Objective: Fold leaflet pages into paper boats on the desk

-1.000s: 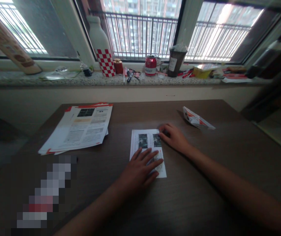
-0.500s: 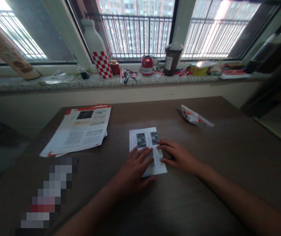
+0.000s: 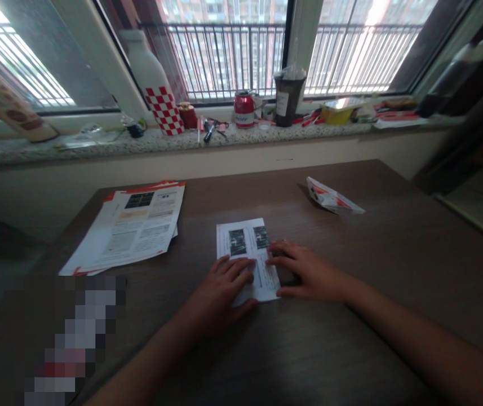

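A white printed sheet of paper [image 3: 262, 262], which looks folded, lies flat on the brown table [image 3: 334, 344], with dark pictures and text on its upper side. Across its lower left part rests my left hand [image 3: 228, 285], fingers stretched out and holding nothing. My right hand [image 3: 304, 270] touches the sheet's right edge with its fingertips; its fingers are apart and the thumb is near the lower right corner. The palm side of both hands is hidden from view.
On the table's left lies a stack of printed sheets [image 3: 140, 225]; a folded paper piece [image 3: 334, 197] sits at the back right. A pixelated patch [image 3: 80, 338] covers something at lower left. The windowsill holds a checkered bottle [image 3: 163, 110], a red can [image 3: 244, 110] and a dark cup [image 3: 287, 98].
The view has shifted slightly, moving most things a little to the left in the picture. My right thumb has moved lower, toward the sheet's corner. My left hand stays on the sheet.
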{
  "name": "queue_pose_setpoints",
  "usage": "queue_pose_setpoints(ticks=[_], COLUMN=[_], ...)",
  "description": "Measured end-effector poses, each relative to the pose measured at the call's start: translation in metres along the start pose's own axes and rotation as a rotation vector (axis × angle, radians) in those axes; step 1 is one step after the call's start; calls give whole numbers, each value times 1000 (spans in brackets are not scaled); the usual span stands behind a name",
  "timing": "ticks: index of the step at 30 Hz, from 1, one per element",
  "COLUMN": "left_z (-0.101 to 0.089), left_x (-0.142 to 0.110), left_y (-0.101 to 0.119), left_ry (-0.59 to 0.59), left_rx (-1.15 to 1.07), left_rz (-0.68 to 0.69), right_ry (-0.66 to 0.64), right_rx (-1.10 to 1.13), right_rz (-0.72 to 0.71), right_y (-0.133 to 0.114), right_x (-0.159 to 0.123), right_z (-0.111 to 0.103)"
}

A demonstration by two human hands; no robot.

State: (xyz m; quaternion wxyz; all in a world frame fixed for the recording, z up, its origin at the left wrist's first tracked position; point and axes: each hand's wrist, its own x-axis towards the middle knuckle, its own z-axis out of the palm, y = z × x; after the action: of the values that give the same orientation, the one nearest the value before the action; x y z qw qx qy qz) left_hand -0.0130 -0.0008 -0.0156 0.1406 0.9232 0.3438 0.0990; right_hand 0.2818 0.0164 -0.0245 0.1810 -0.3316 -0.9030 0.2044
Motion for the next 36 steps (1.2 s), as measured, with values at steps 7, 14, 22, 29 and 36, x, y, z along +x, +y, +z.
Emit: queue_pose_setpoints(ticks=[7,14,22,29,36], left_z=[-5,-15,-12,-13,-16], left_x=[2,-6,-6,-8,-6], left_y=[1,-3,-18,-21,-16], left_ry=[17,-42,141,154,185], left_rx=[-37,-66,-143,-132,-201], left_rz=[-12,72,-4,-154,-246], right_ry=[-66,-6,51,94,142], right_rx=[30,76,191,98,17], right_rz=[-121,-114,56,0,2], right_y=[-3,-8,-8,8,6], right_x=[-2,1,-1,2,11], right_z=[-7,-7,-12,-2,3])
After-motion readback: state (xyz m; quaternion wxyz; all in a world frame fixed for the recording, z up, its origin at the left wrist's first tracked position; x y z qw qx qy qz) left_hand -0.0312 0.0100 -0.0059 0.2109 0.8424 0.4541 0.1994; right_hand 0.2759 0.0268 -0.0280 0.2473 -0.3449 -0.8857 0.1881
